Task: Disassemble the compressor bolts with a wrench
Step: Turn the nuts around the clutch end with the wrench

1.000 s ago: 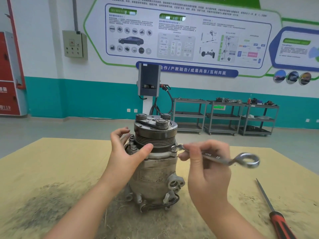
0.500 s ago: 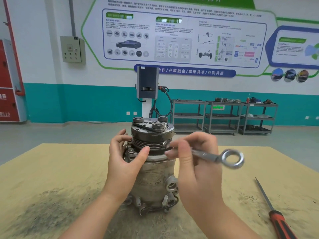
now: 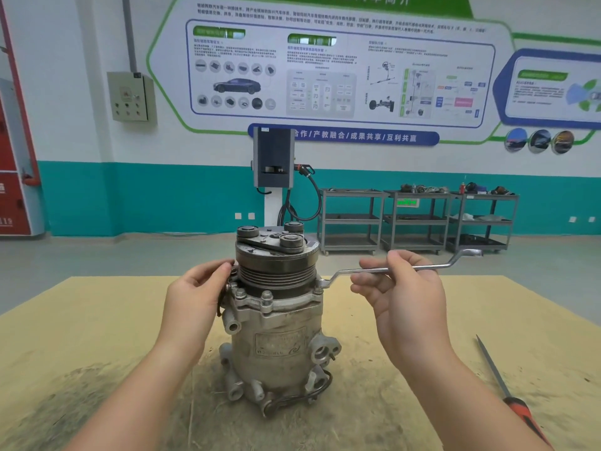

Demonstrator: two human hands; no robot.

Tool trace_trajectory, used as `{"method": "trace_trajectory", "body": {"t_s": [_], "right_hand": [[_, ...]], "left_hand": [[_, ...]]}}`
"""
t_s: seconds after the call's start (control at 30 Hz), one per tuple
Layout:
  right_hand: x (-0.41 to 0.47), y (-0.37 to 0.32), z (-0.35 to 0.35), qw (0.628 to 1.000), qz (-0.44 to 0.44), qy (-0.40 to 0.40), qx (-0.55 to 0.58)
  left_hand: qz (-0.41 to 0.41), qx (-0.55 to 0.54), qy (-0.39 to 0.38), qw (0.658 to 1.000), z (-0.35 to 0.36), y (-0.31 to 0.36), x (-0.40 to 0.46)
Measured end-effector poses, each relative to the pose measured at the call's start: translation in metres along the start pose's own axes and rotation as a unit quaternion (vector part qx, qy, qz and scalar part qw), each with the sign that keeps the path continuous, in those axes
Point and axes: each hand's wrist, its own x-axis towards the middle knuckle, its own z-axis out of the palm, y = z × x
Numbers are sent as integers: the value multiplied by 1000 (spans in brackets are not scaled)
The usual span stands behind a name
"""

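1. On the yellow-topped workbench (image 3: 97, 320), centre: compressor (image 3: 276, 336), silver-grey, standing upright on its rear end, with the grooved pulley (image 3: 276, 271) and clutch plate uppermost.
2. Flange bolts (image 3: 266, 296): several seated around the front housing rim, just below the pulley.
3. Offset ring wrench (image 3: 390, 270): lying roughly level to the compressor's right, its near end set on a bolt at the right side of the flange, its far ring end out past the hand.
4. Right hand (image 3: 403, 294): fingers curled, pinching the wrench shank near its middle.
5. Left hand (image 3: 198, 294): fingers loosely bent, fingertips touching the compressor's upper left side beside the pulley.
6. Screwdriver (image 3: 507, 395), red handle: lying on the bench, well apart at the right edge.
7. Background: three metal trolleys (image 3: 416, 219) and a charging unit (image 3: 273, 157) against the teal-and-white wall.
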Motion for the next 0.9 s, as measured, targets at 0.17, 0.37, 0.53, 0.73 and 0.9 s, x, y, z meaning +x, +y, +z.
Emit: {"method": "trace_trajectory", "body": {"t_s": [0.17,0.37,0.53,0.73,0.9], "right_hand": [[3,5,-2,998,43,-4,34],[-11,19,-4,991,-120,-18,-48],[-28,45,-7,882,-388,-133,-230],[-39,50,2,784,-466,-227,-343],[-38,33,7,823,-429,-183,-324]], "left_hand": [[-58,-38,-19,997,-2,0,6],[-92,-64,-15,994,-3,1,9],[-76,-60,-12,995,-1,-2,10],[-43,-32,-7,999,0,-5,8],[-20,-20,-1,1000,3,-6,8]]}}
